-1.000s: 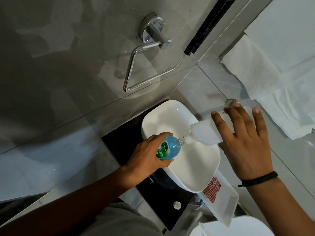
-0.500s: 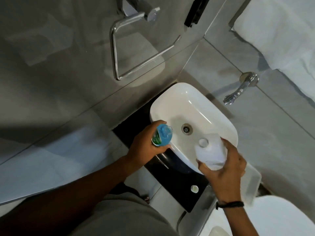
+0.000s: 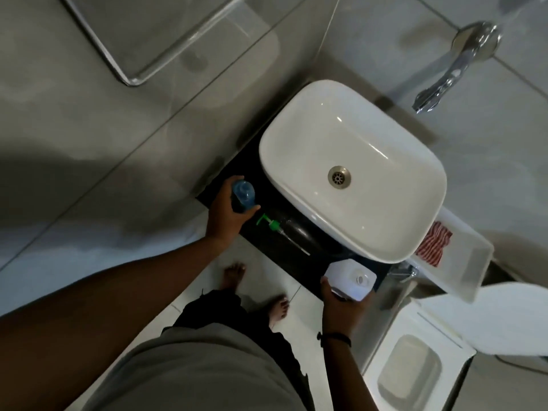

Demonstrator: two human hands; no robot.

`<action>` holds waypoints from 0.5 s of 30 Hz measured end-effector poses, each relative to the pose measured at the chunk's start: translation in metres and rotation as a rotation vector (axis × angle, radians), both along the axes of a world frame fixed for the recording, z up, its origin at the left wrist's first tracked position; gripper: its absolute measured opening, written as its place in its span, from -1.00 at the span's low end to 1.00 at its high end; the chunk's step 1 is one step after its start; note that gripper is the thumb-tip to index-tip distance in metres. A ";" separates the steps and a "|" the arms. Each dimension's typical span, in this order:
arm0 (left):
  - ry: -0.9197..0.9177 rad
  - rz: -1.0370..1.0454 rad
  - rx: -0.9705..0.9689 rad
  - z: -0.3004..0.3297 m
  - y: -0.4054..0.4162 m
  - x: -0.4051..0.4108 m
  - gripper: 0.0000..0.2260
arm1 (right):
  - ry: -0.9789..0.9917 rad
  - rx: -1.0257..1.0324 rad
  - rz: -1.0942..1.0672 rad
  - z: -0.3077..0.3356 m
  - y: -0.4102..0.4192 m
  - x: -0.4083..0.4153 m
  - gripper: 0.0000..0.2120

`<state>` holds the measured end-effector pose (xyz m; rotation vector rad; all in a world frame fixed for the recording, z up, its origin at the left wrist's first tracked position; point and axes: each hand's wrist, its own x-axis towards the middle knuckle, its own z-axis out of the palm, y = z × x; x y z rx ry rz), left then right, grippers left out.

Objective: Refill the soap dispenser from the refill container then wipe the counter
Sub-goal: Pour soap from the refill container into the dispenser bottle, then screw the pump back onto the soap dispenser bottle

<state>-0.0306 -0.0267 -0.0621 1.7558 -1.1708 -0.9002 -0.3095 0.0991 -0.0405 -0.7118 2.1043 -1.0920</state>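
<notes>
A: Blue soap dispenser?
B: Small translucent blue plastic soap dispenser bottle (image 3: 243, 196), upright, neck open, at the left end of the black stone counter (image 3: 299, 264).

A: Its pump?
B: Green plastic pump head (image 3: 269, 222) with clear dip tube, lying flat on the counter, just right of the bottle.

A: Refill container?
B: White rectangular plastic refill container (image 3: 350, 280), uncapped, upright at the counter's near right corner.

The scene was dimly and unevenly lit, the white basin (image 3: 353, 170) being picked out with soft glare streaks while a broad shadow was cast over the wall tiles (image 3: 89, 137) at left, and motion blur and wide-angle bending were seen toward the edges, notably on the tap (image 3: 453, 69).
</notes>
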 end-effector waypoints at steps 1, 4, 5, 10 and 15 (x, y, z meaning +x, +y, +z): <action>-0.006 -0.007 0.005 -0.003 -0.001 0.001 -0.31 | 0.004 -0.004 -0.023 -0.003 -0.002 0.001 -0.14; -0.016 -0.008 0.012 -0.012 -0.003 0.004 -0.30 | -0.011 -0.020 -0.061 -0.008 -0.009 0.002 -0.14; -0.016 -0.005 0.015 -0.013 -0.003 0.004 -0.30 | -0.015 -0.026 -0.057 -0.008 -0.011 0.003 -0.15; 0.008 0.019 0.035 -0.019 -0.001 0.002 -0.23 | 0.038 0.013 -0.041 -0.007 -0.014 0.007 -0.11; 0.060 0.003 0.053 -0.015 0.000 0.004 -0.08 | 0.077 0.058 0.030 -0.002 -0.002 0.014 -0.13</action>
